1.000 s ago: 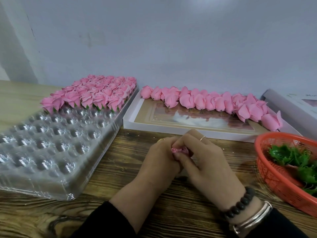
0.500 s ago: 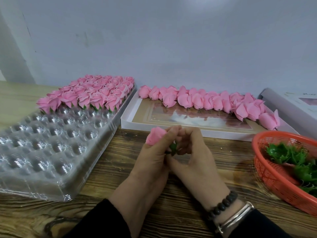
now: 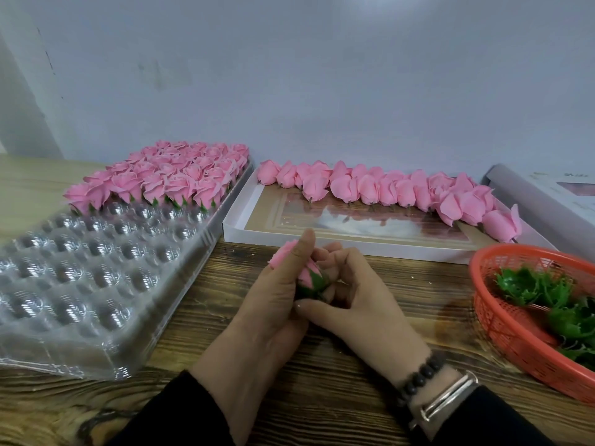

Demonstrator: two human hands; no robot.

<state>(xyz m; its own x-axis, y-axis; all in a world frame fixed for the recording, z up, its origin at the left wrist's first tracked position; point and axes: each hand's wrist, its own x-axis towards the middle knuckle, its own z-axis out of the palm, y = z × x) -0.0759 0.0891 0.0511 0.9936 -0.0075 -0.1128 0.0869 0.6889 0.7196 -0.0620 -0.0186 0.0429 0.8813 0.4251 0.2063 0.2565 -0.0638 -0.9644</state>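
Wood-grain table [image 3: 322,397] w/ plain grey wall [image 3: 322,75] behind. Left hand [image 3: 270,317] & right hand [image 3: 363,304] both pinch pink rose [image 3: 307,274] at near centre (green calyx on base). Red basket [image 3: 502,323] cut off right; rose partly hidden by fingers [image 3: 335,254].

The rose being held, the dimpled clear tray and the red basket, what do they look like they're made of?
Rose: probably thin foam or a soap-like sheet; the petals are matte and soft-edged, with no shine.
Clear tray: thin moulded plastic, glossy; see-through, with glints in every cup.
Red basket: stiff plastic, slightly shiny; moulded lattice wall and smooth rim.
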